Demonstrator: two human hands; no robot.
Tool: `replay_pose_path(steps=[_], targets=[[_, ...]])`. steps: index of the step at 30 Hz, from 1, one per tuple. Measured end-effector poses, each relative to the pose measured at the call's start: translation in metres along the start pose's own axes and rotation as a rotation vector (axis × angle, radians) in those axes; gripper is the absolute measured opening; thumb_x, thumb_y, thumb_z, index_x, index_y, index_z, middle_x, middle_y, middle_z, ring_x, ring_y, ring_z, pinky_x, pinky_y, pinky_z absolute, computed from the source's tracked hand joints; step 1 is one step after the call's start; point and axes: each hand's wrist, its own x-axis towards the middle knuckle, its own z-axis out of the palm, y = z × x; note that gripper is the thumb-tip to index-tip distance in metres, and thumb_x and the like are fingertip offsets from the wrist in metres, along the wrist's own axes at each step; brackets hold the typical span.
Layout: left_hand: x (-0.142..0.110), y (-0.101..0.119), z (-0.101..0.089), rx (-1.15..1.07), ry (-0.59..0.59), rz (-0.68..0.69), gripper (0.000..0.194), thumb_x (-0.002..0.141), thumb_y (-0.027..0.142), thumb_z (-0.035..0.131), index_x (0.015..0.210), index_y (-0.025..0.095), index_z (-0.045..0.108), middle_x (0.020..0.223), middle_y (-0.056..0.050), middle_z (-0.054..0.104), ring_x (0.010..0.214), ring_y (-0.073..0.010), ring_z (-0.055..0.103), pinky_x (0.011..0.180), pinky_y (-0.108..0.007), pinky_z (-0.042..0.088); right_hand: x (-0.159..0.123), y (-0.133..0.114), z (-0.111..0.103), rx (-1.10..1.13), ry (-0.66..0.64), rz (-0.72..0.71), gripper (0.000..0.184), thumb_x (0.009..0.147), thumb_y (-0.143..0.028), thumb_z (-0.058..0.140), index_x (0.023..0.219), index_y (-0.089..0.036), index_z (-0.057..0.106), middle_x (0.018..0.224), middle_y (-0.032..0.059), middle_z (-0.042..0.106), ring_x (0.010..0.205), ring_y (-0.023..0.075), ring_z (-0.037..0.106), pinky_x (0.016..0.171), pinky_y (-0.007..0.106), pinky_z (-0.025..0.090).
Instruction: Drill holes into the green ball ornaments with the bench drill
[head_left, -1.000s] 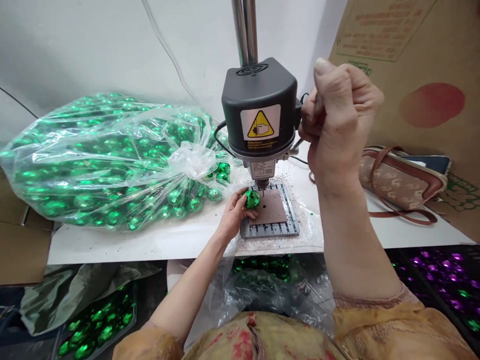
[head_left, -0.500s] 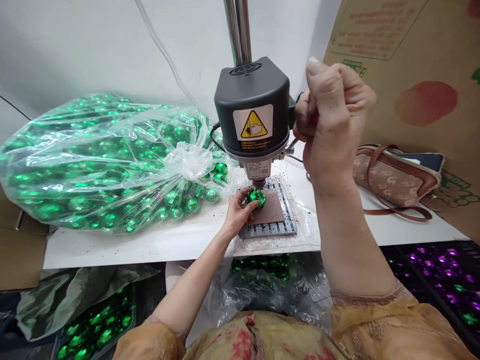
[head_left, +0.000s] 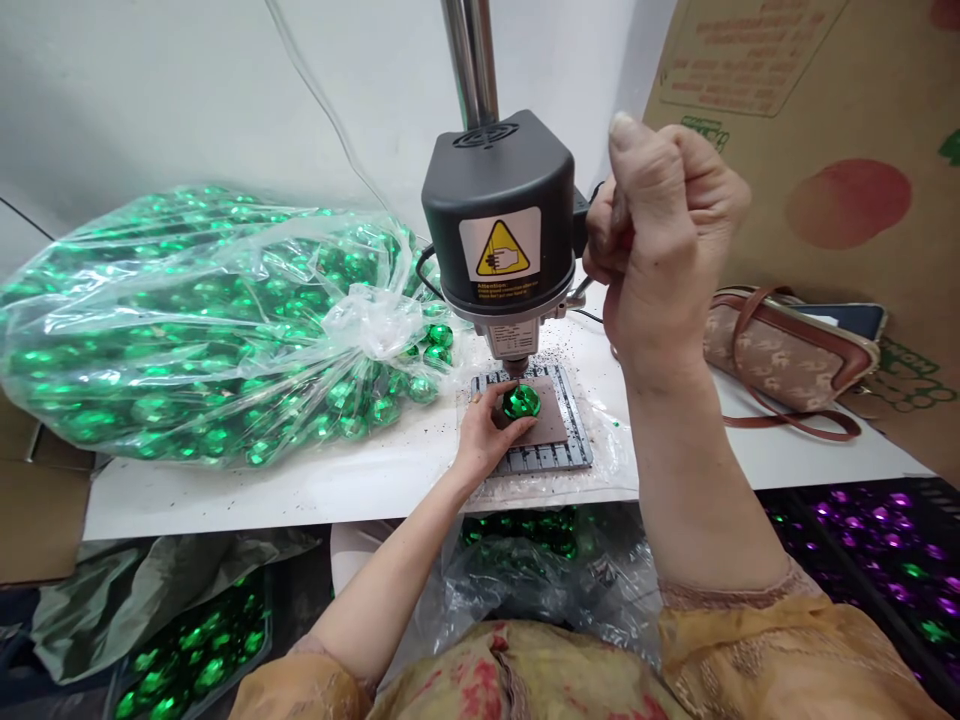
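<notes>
My left hand [head_left: 484, 435] has its thumb and a finger around a shiny green faceted ball [head_left: 522, 402]. The ball rests over a brown board [head_left: 551, 418] on the slotted grey base plate [head_left: 581, 455]. Directly above it is the chuck of a black bench drill press [head_left: 499, 190], very close to the ball's top; whether they touch I cannot tell. My right hand [head_left: 664, 230] is closed in a fist at the drill's right side, around its feed handle, which the fingers mostly hide.
A large clear plastic bag [head_left: 195, 320] of green balls lies on the white table [head_left: 300, 500] at left, with several loose balls by its knot. A patterned purse [head_left: 795, 345] and a cardboard box [head_left: 825, 130] stand at right. Crates of green and purple balls sit below.
The green ball has turned and shifted slightly right under the chuck. My left thumb has slid from its front to its lower right side. My right hand stays on the handle.
</notes>
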Motion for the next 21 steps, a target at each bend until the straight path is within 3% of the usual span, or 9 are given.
replay_pose_path(steps=[8, 14, 21], targets=[[0.001, -0.004, 0.001, -0.062, -0.037, 0.001, 0.058, 0.069, 0.037, 0.089, 0.122, 0.024, 0.069, 0.098, -0.005, 0.068, 0.076, -0.0165, 0.057, 0.071, -0.029, 0.046, -0.017, 0.007, -0.001, 0.097, 0.099, -0.145, 0.047, 0.087, -0.035, 0.064, 0.057, -0.023, 0.029, 0.048, -0.0062, 0.03, 0.044, 0.0059, 0.024, 0.047, 0.03, 0.022], [0.0, -0.004, 0.002, -0.049, -0.024, 0.015, 0.055, 0.07, 0.035, 0.089, 0.121, 0.025, 0.069, 0.106, -0.005, 0.069, 0.088, -0.0205, 0.06, 0.08, -0.032, 0.047, -0.046, 0.012, -0.009, 0.082, 0.141, -0.221, 0.053, 0.086, -0.031, 0.062, 0.054, -0.02, 0.02, 0.046, -0.005, 0.018, 0.042, 0.0062, 0.024, 0.047, 0.032, 0.018], [-0.001, -0.003, 0.002, -0.064, -0.027, 0.022, 0.055, 0.071, 0.037, 0.088, 0.121, 0.025, 0.068, 0.107, -0.006, 0.069, 0.096, -0.0238, 0.062, 0.085, -0.034, 0.049, -0.06, 0.022, -0.018, 0.066, 0.127, -0.257, 0.059, 0.085, -0.037, 0.061, 0.053, -0.018, 0.016, 0.046, -0.0046, 0.021, 0.044, 0.0046, 0.019, 0.048, 0.031, 0.016]])
